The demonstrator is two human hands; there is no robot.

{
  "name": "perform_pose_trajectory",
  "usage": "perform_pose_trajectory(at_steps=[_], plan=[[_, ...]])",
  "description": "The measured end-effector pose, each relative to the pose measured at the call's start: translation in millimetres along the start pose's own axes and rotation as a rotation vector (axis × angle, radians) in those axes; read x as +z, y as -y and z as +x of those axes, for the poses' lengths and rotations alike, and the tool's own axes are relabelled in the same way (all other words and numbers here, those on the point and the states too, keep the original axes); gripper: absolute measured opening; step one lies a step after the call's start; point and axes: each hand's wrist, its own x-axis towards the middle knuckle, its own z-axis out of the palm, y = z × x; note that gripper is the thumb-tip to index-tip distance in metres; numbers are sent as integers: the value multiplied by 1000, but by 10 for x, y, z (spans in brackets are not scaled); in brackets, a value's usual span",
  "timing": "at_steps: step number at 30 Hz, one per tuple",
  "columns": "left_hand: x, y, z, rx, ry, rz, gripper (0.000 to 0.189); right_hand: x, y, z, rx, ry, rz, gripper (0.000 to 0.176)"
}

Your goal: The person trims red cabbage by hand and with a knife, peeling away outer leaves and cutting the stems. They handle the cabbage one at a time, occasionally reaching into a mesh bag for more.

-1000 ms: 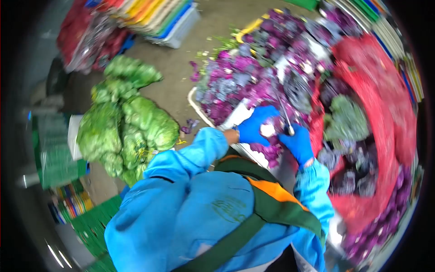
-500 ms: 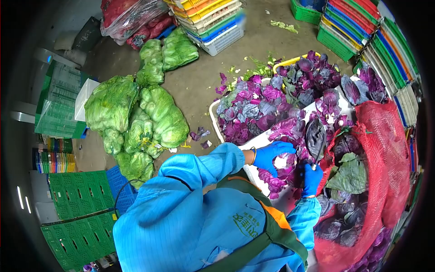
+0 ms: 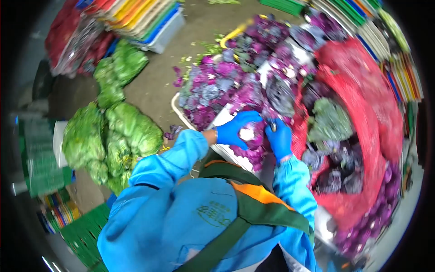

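Observation:
Both my hands wear blue gloves. My left hand (image 3: 235,129) grips a purple cabbage (image 3: 252,136) whose pale cut stem faces up. My right hand (image 3: 278,137) is closed around a knife handle (image 3: 272,126) right beside that cabbage; the blade is hidden in the blur. Loose purple cabbage leaves (image 3: 217,88) are heaped in white crates just beyond my hands. A red mesh sack (image 3: 362,113) to the right holds more purple cabbages (image 3: 337,167).
Bags of green cabbage (image 3: 113,136) lie on the floor at left. Stacked coloured crates (image 3: 145,18) stand at the top left, more stacks (image 3: 389,36) line the right. Green crates (image 3: 86,226) sit at the lower left. Scraps litter the floor.
My head has swung, shifting and blurring the view. Both hands stay on the cabbage; the right hand with the knife has moved up closer to the left hand.

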Motion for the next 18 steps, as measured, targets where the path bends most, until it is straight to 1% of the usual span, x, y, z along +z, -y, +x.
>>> perform_pose_trajectory(at_steps=[1,2,3,4,6,7,8,10,11,12,13,14,15,16,17,18], plan=[[-24,-47,-20,-40,5,21,101,58,-139,19,60,-46,153,22],[-56,-80,-61,-78,-6,-38,102,152,-300,29,106,-96,309,23],[-96,-97,-88,-91,6,-25,102,225,-491,7,120,-97,319,30],[-121,-111,-112,-109,12,-8,102,149,-465,-14,139,-106,314,30],[-83,-154,-172,-194,-63,8,101,-57,-202,-36,400,197,778,37],[-54,-152,-175,-196,-113,21,100,-50,-109,-83,335,214,822,41],[-8,-163,-182,-198,-108,20,100,-91,17,-109,375,335,754,41],[84,-200,-182,-363,-301,-47,99,207,-145,-173,77,86,475,37],[143,-78,-219,-371,-345,-352,96,205,-215,-151,146,87,479,36],[181,38,-288,-375,-342,-354,96,179,-337,-115,217,87,483,35],[172,76,-331,-346,-403,-484,94,149,-410,-70,283,-61,520,34],[162,115,-377,-317,-466,-616,93,68,-508,-59,474,-52,398,36],[128,156,-432,-355,-513,-610,84,60,-555,-76,399,-151,472,40],[138,159,-432,-359,-509,-611,84,7,-532,-118,325,-252,545,43],[151,140,-439,-394,-578,-675,84,-232,-140,-144,377,-210,561,50],[153,104,-429,-426,-648,-737,85,-229,-78,-164,325,-159,591,56]])
